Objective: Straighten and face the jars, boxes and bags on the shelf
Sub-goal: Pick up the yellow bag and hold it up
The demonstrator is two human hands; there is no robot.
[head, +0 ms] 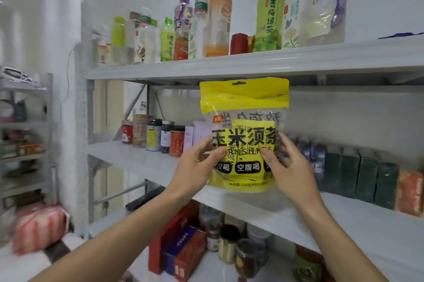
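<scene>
Both hands hold a yellow bag (244, 135) upright, printed face to the camera, over the front of the middle shelf (146, 162); whether its bottom edge rests on the board cannot be told. The left hand (197, 164) pinches the bag's left edge, thumb on the front, the other fingers hidden behind it. The right hand (289, 167) grips the right edge the same way, its thumb covering part of the print, so the last characters on that side are lost. The bag's clear window shows reversed lettering from its back, hard to read. Left of it stands a row of jars (156, 135) and a pale purple box (197, 135), partly screened by the bag and left hand. To the right, dark boxes (358, 178) run along the shelf, blurred, ending in an orange one cut off by the frame edge. Bottles (220, 20) line the top shelf. Below, red and blue boxes (181, 249) and more jars sit smeared and partly behind the forearms.
</scene>
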